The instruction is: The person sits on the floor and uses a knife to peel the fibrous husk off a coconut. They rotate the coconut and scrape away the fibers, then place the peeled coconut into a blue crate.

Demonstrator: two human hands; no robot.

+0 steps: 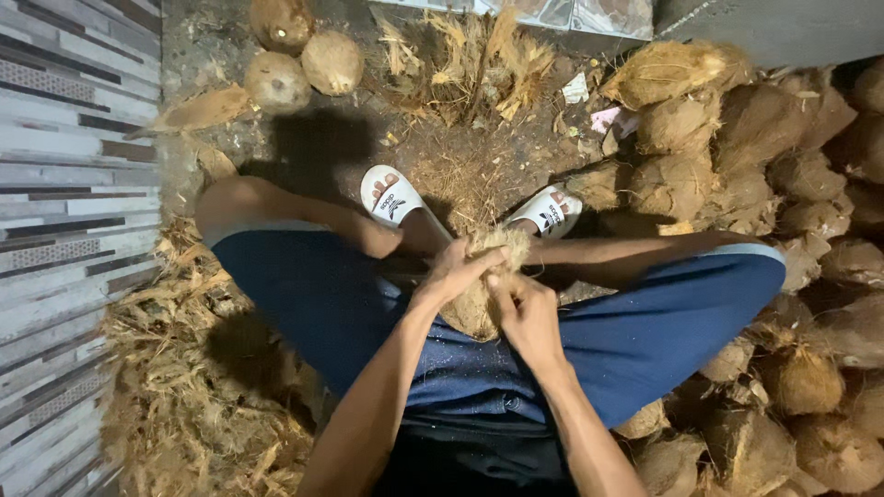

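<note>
Both hands grasp one coconut (479,304) between the knees: the left hand (453,271) clenches its fibrous top, the right hand (525,313) presses on its side. Its husk is pale brown and stringy. Its lower part is hidden behind the wrists

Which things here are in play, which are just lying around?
In play: left hand and right hand, both gripping the husked coconut between the knees.
Lying about: three bare coconuts, pile of unhusked coconuts, loose husk fibre, white sandals.
</note>
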